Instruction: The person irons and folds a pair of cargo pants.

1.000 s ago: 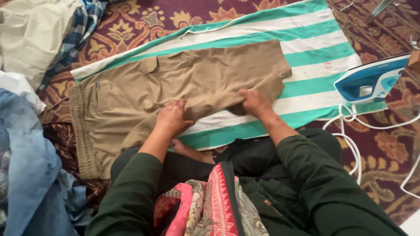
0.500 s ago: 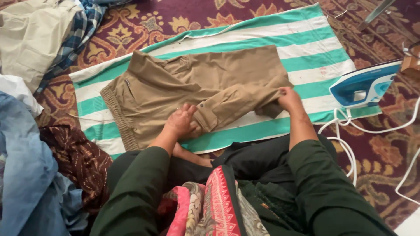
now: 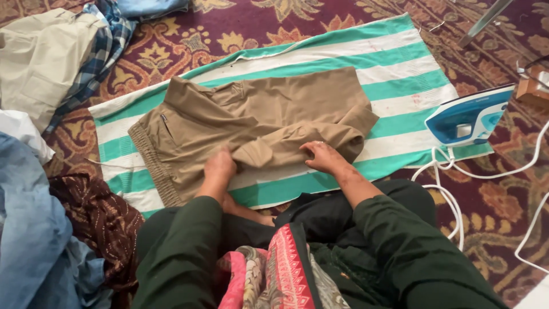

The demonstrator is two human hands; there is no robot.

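Since half a second ago the right hand (image 3: 321,155) has slid left along the near leg of the tan trousers (image 3: 257,123) and now lies flat, fingers spread; the left hand (image 3: 219,167) pinches the fabric's near edge. One pair of trousers lies on one striped towel (image 3: 400,51), which has bare stripes at its right end. One iron (image 3: 469,117) stands just beside that end.

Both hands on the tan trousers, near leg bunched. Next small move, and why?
Probably draw the right hand outward to flatten the near leg of the trousers while the left hand pins it: that leg lies creased over the striped towel, and the iron stands parked beside it.
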